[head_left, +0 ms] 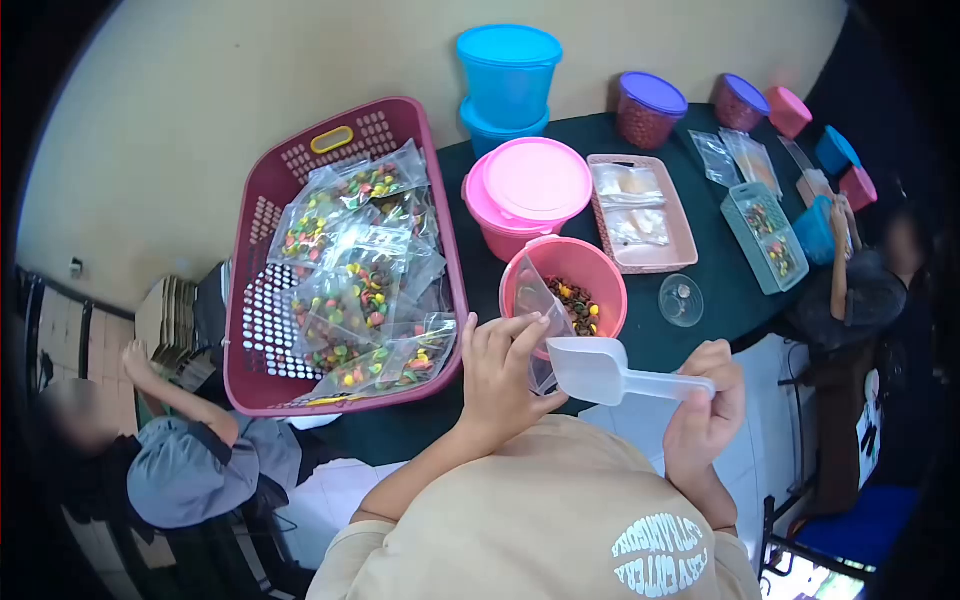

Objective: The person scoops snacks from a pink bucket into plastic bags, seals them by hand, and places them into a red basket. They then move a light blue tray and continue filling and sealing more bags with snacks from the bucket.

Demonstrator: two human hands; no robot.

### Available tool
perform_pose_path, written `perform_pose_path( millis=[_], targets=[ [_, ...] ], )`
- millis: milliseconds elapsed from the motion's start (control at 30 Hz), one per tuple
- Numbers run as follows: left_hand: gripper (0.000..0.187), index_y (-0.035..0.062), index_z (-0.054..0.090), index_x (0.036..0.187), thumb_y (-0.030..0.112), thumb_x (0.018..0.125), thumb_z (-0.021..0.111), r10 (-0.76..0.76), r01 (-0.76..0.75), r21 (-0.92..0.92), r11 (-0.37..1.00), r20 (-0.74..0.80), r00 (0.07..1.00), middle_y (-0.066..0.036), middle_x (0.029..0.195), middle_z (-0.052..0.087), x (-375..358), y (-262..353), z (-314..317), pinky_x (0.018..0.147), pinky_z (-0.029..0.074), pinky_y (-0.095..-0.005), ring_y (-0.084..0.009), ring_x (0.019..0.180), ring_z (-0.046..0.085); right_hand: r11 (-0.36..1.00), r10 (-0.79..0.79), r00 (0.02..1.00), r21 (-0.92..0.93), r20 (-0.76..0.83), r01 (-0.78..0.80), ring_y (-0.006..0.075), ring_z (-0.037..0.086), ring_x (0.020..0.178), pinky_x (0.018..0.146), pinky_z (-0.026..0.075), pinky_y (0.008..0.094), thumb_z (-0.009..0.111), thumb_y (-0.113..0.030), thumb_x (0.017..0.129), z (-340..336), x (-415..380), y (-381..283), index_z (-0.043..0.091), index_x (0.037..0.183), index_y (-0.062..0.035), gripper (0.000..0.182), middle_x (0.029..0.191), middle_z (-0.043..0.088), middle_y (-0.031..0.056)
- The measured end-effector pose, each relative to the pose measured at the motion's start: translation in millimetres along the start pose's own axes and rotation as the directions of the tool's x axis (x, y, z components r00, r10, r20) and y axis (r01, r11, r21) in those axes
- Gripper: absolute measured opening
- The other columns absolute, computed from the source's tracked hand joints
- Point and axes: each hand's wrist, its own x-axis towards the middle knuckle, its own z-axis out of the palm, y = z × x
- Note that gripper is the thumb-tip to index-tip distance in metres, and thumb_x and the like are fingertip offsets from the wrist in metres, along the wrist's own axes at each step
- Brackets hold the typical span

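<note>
My left hand [500, 375] is closed on a clear plastic bag [537, 296], which stands up at the near left rim of a pink tub [616, 290]. Small brown, yellow and dark sweets [576, 302] lie in the tub. In my right hand [706, 408], the handle of a translucent white scoop [590, 368] is gripped. Its blade points left, close to the bag and just in front of the tub's near rim. No sweets show on the scoop.
A maroon basket [440, 190] at left holds several filled bags. Behind the tub are a pink lidded tub [536, 182], blue tubs [508, 80] and a pink tray [682, 235]. A glass dish [681, 302] sits right. People sit at left [200, 465] and right [850, 290].
</note>
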Motion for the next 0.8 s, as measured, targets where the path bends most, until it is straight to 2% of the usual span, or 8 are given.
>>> perform_pose_path(
  millis=[67,167,233,267,400,467,600,800],
  targets=[
    [0.078,0.0157,0.043,0.126,0.024,0.058,0.080,0.044,-0.044,-0.014,0.999,0.011,0.999,-0.007,0.116,0.050,3,-1,9,0.102,0.025,-0.0604,-0.0292,0.109,0.047,0.888,-0.037,0.991,-0.449,0.132,0.093,0.0262,0.050,0.088,0.077,0.041,0.0352,0.067,-0.013,0.078,10,6,-6,0.055,0.079,-0.0052,0.015,0.111,0.055,0.0122],
    [0.079,0.0143,0.042,0.122,0.025,0.055,0.082,0.143,-0.142,0.031,0.989,-0.031,0.989,-0.007,0.110,0.051,-10,6,12,0.101,0.026,-0.0598,-0.0296,0.103,0.050,0.783,0.064,0.977,-0.617,0.203,0.076,0.0315,0.053,0.090,0.084,0.041,0.0380,0.065,-0.007,0.076,36,4,-12,0.053,0.078,-0.0015,0.014,0.112,0.055,0.0139],
    [0.073,0.0141,0.043,0.118,0.024,0.056,0.081,0.171,-0.172,-0.013,0.985,-0.048,0.984,-0.008,0.112,0.050,-13,13,21,0.100,0.026,-0.0603,-0.0304,0.103,0.049,0.884,0.203,0.959,-0.458,0.198,-0.093,0.0306,0.056,0.096,0.087,0.043,0.0382,0.063,-0.003,0.077,38,-1,5,0.051,0.078,0.0001,0.013,0.117,0.054,0.0147],
    [0.074,0.0145,0.043,0.120,0.025,0.057,0.081,0.220,-0.221,-0.061,0.973,-0.022,0.975,-0.009,0.113,0.049,-14,13,23,0.100,0.026,-0.0606,-0.0309,0.104,0.049,0.897,0.408,0.900,-0.251,0.151,-0.365,0.0216,0.057,0.101,0.086,0.046,0.0325,0.060,0.000,0.079,39,-6,9,0.049,0.080,0.0009,0.012,0.121,0.054,0.0160],
    [0.086,0.0198,0.041,0.127,0.041,0.056,0.084,0.314,-0.287,-0.191,0.939,0.131,0.940,-0.013,0.126,0.043,-7,13,15,0.103,0.021,-0.0629,-0.0352,0.118,0.042,0.940,0.327,0.945,-0.103,-0.003,-0.326,0.0072,0.052,0.093,0.079,0.045,0.0245,0.055,0.002,0.083,20,-17,21,0.047,0.086,0.0016,0.008,0.108,0.062,0.0152],
    [0.096,0.0243,0.038,0.130,0.054,0.051,0.083,0.344,-0.302,-0.208,0.930,0.211,0.915,-0.016,0.140,0.034,-8,5,17,0.105,0.016,-0.0652,-0.0404,0.132,0.030,0.924,0.371,0.928,-0.122,0.042,-0.363,0.0072,0.053,0.092,0.077,0.045,0.0241,0.055,0.000,0.084,5,-15,24,0.049,0.089,0.0018,0.008,0.105,0.063,0.0136],
    [0.095,0.0289,0.040,0.133,0.053,0.051,0.082,0.287,-0.231,-0.270,0.935,0.193,0.938,-0.016,0.146,0.028,-7,10,22,0.103,0.015,-0.0674,-0.0420,0.134,0.025,0.859,0.507,0.812,-0.248,0.291,-0.447,0.0098,0.057,0.085,0.072,0.046,0.0251,0.055,-0.005,0.086,2,-2,22,0.053,0.103,0.0012,0.018,0.097,0.064,0.0118],
    [0.086,0.0286,0.046,0.127,0.045,0.052,0.084,0.196,-0.175,-0.127,0.976,0.178,0.964,-0.017,0.144,0.030,-5,28,37,0.102,0.020,-0.0645,-0.0395,0.131,0.031,0.928,0.364,0.788,-0.262,0.497,-0.264,0.0211,0.063,0.086,0.076,0.048,0.0317,0.053,-0.010,0.088,10,15,56,0.053,0.112,0.0004,0.026,0.098,0.063,0.0157]
  ],
)
